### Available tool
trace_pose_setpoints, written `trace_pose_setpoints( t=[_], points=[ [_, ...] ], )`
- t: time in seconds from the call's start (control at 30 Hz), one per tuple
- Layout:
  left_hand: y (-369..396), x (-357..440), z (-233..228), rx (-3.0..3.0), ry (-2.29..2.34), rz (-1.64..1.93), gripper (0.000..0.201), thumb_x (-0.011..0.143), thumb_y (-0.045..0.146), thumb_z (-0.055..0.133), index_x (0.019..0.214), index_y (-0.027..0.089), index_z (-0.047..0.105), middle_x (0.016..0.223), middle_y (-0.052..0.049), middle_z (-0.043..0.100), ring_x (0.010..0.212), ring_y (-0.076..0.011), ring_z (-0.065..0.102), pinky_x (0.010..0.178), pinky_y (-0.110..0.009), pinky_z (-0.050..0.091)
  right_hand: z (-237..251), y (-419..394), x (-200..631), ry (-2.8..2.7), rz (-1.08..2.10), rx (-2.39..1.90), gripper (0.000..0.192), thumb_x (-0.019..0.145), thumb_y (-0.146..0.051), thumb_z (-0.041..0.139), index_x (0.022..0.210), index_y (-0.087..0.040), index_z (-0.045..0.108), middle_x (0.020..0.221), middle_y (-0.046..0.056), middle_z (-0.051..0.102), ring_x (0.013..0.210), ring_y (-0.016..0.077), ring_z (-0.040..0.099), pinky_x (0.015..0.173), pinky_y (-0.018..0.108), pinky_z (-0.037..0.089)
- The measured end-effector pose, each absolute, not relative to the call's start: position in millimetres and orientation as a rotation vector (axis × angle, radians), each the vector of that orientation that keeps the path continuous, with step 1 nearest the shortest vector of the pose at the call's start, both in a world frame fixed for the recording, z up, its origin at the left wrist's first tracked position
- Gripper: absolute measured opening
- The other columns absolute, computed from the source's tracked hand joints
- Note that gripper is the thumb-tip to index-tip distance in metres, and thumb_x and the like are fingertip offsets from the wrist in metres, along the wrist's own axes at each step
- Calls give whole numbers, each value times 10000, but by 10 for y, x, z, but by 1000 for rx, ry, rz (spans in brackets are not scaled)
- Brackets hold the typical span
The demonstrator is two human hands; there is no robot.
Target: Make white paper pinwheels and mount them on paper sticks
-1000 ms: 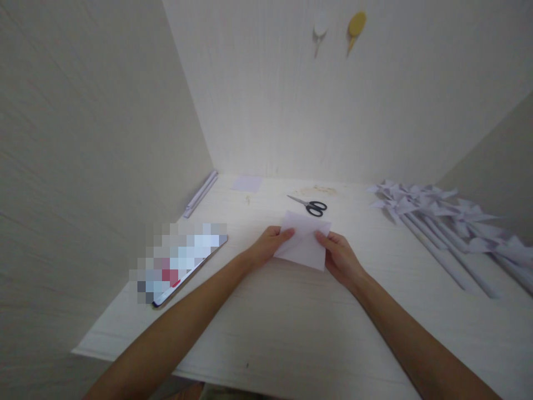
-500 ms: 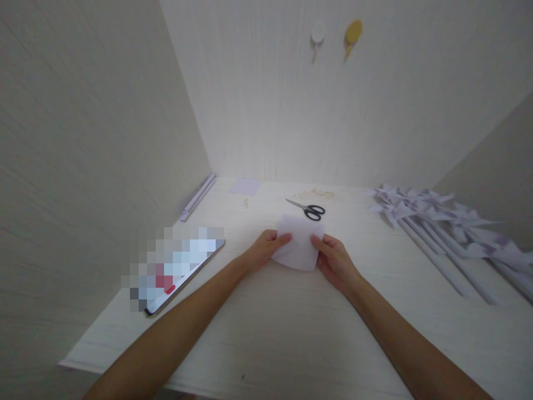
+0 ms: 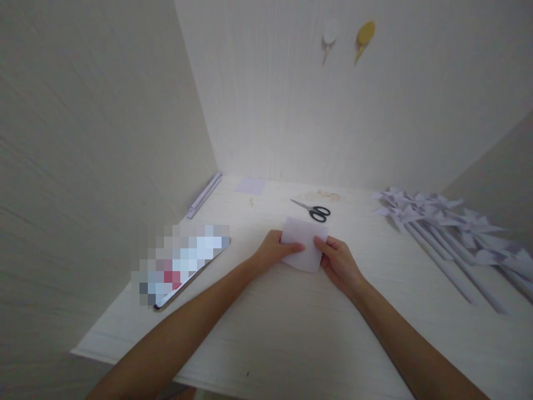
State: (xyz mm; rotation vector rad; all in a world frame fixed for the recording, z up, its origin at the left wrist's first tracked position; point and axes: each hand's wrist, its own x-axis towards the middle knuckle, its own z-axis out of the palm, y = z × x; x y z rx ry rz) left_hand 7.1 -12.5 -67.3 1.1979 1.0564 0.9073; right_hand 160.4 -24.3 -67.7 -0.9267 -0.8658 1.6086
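Note:
A small, roughly square sheet of pale lilac paper (image 3: 306,236) is held up just above the table between my two hands. My left hand (image 3: 278,248) pinches its left side, the thumb lying across the front. On the right side, my right hand (image 3: 338,258) grips the edge with the thumb in front and fingers behind, mostly hidden. Just beyond the paper lie scissors (image 3: 315,211) with black handles, their blades pointing to the left.
Paper pinwheels (image 3: 433,214) on rolled sticks lie heaped at the right. A flat lilac sheet (image 3: 250,186) and rolled paper sticks (image 3: 205,195) rest at the back left. A lit phone or tablet (image 3: 195,266), partly blurred, lies left. Two hooks (image 3: 366,34) hang on the back wall.
My left thumb has slid further across the paper toward its middle. The whole scene has shifted slightly right as the camera moved. Both hands keep hold of the sheet.

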Motion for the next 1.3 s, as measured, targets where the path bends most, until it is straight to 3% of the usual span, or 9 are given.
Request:
trace_pose_setpoints(
  t=[0.83,1.07,1.2,1.3],
  points=[
    [-124,85,-668,1201,1096,923,340,545,331,692,788,97,654,766,-85,669,637,-165,595,583,-262,455,-693,-234,1598,-881,1583,-932,202,587,-314,690,714,-161,656,702,40,673,732,194,602,641,312,468],
    [-107,81,-648,1158,1111,922,335,536,313,699,793,103,651,754,-81,669,628,-169,597,575,-270,457,-684,-235,1603,-857,1572,-918,170,597,-276,684,719,-163,653,703,29,668,657,167,586,630,304,450],
    [-84,60,-643,1116,1059,851,335,511,281,717,784,100,647,752,-85,669,636,-179,599,597,-287,459,-678,-206,1626,-842,1444,-924,127,569,-250,699,644,-176,628,630,-9,633,562,115,537,539,245,418],
    [-51,33,-653,1025,975,825,300,533,312,707,719,88,638,694,-81,659,586,-149,578,564,-255,437,-673,-179,1647,-812,1355,-965,171,535,-250,717,529,-165,568,476,-53,514,418,50,410,400,188,322]
  ],
)
